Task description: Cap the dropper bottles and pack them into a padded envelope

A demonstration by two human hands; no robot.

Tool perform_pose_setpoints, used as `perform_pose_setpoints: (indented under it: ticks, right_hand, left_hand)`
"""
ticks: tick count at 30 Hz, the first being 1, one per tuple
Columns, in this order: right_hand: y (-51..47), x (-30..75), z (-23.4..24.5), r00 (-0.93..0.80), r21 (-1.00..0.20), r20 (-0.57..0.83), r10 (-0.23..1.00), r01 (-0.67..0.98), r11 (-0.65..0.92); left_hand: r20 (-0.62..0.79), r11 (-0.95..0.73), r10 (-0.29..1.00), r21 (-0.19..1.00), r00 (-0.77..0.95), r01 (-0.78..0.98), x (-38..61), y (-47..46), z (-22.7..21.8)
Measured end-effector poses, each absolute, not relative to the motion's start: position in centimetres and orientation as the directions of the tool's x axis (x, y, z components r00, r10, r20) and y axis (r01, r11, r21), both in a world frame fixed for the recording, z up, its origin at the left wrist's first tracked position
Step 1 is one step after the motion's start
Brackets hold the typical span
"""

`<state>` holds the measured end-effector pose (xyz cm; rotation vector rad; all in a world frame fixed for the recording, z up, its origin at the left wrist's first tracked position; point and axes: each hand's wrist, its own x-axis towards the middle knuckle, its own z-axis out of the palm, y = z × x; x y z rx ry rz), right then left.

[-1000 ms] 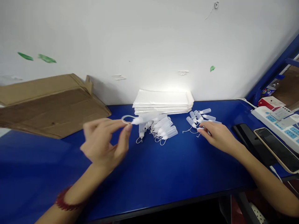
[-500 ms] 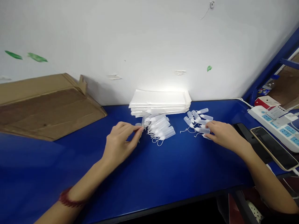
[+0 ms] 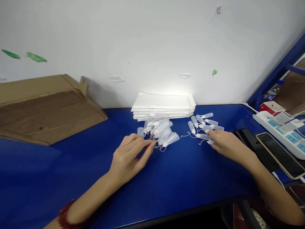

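Small translucent squeeze bottles with white tips and thin cap straps lie in two groups on the blue table. My left hand (image 3: 131, 156) is at the near left edge of the left pile (image 3: 164, 128). Its thumb and forefinger are pinched together among the straps; whatever lies between the fingertips is too small to make out. At the right group (image 3: 200, 120), my right hand (image 3: 230, 146) has its fingers closed around the end of a squeeze bottle (image 3: 202, 136) lying on the table. My fingers hide part of that bottle and of its neighbours.
Behind the left pile, a stack of flat white packets (image 3: 164, 100) rests near the wall. A cardboard box (image 3: 50, 111) stands at the left. Two phones, one black (image 3: 256, 146) and one in a pale case (image 3: 281, 155), lie right, beside a power strip (image 3: 286, 130) with cables.
My left hand has moved right and toward me along the pile's edge, and some bottles there have shifted. My right hand has moved slightly right and nearer; bottles around it have spread a little.
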<state>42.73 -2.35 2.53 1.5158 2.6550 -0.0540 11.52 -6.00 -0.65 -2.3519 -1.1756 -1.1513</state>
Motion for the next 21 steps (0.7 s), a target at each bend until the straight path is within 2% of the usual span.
perform_pose_setpoints:
  ticks: [6,8,11,14,21]
  right_hand:
    - [-2.4,42.4,3.7,-0.556,-0.334,0.188,0.810,0.739,0.585]
    - [-2.8,41.6,3.5,-0.573,-0.446,0.237,0.784,0.653,0.612]
    - [-3.8,39.9,2.5,-0.643,-0.549,0.226,0.732,0.537,0.641]
    - [-4.7,38.5,1.2,-0.692,-0.561,0.219,0.688,0.488,0.669]
    - [-5.5,37.8,0.2,-0.760,-0.416,0.298,0.577,0.441,0.795]
  left_hand:
    - [0.722,-0.725,0.543,0.145,0.429,0.674,12.9,-7.0,-0.7]
    - [0.696,-0.743,0.563,0.188,0.446,0.643,13.3,-7.4,-0.8]
    - [0.626,-0.737,0.629,0.292,0.461,0.609,13.9,-7.9,-1.1]
    - [0.572,-0.745,0.650,0.350,0.501,0.567,14.2,-8.3,-1.4]
    - [0.459,-0.760,0.648,0.347,0.608,0.550,14.3,-8.7,-1.8]
